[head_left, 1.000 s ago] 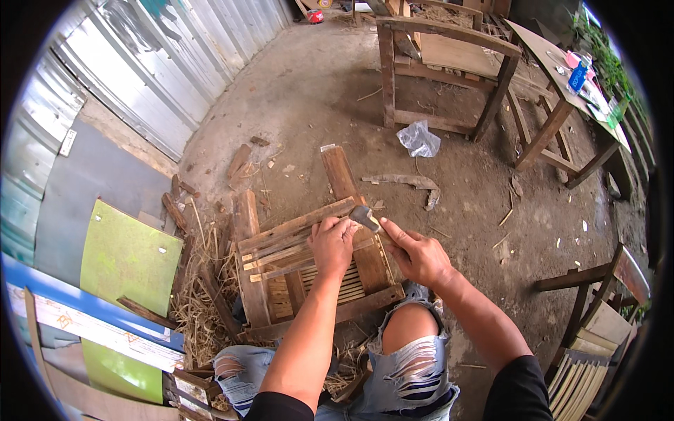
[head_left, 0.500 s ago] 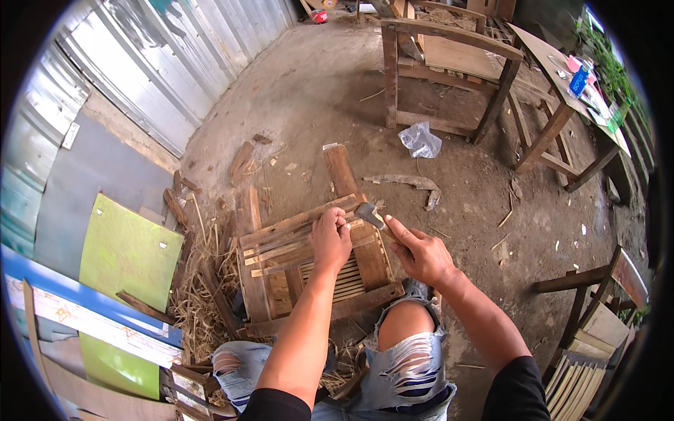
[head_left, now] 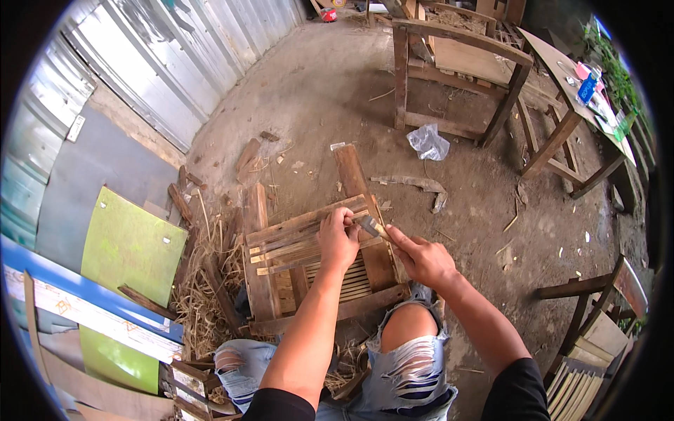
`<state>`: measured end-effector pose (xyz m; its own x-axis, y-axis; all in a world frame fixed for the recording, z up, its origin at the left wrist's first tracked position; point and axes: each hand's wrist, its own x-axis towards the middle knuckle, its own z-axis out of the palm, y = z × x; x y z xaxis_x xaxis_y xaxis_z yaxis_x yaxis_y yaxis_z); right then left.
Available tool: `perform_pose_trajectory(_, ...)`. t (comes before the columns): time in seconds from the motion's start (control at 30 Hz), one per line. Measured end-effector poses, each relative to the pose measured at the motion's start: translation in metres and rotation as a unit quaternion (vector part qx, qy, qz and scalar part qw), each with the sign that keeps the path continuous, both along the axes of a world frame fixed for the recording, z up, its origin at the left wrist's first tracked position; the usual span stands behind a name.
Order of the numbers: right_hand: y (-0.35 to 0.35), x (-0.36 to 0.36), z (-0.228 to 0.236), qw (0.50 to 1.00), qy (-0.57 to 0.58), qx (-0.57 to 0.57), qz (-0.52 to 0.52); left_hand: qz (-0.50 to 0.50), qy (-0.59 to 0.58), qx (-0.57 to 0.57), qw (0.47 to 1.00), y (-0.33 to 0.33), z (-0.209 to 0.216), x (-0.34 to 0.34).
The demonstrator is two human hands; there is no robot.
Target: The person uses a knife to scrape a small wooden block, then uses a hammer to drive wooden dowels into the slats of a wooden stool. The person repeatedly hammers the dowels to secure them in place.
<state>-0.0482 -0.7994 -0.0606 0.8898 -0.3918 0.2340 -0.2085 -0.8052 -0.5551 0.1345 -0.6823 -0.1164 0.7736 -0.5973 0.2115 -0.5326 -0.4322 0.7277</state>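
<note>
In front of my knees lies a wooden chair frame with thin pale slats laid across it. My right hand is wrapped round the handle of a hammer, its metal head over the frame's right side. Right beside the hammer head, my left hand is closed in a pinch at the right ends of the slats. Whatever its fingertips hold is too small or hidden to name. More narrow slats show inside the frame, below my left hand.
Wood shavings and offcuts are heaped left of the frame. A green board leans near the metal wall. Beyond stand a wooden chair and a table. A plastic bag lies on the floor; slatted furniture stands at the lower right.
The hammer head has tilted and come down a little, closer to my left fingers. My left hand keeps its pinch on the frame. The whole view has shifted slightly.
</note>
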Motion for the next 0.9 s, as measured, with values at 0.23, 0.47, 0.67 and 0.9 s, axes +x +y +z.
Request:
perform_pose_trajectory(0.23,-0.002,0.003,0.0,0.995,-0.081,0.05,0.002,-0.005,0.006,-0.018,1.0,0.002,-0.002,0.001)
perform_pose_trajectory(0.47,-0.003,0.002,-0.011,0.999,-0.034,0.02,-0.015,-0.005,-0.015,-0.012,1.0,0.001,-0.003,0.002)
perform_pose_trajectory(0.67,-0.006,0.004,-0.007,1.0,0.004,-0.019,-0.01,-0.004,0.024,-0.017,1.0,0.002,-0.001,0.002)
perform_pose_trajectory(0.9,-0.005,0.008,0.002,0.998,0.054,0.016,-0.025,-0.01,0.0,-0.031,0.999,0.002,-0.001,0.002)
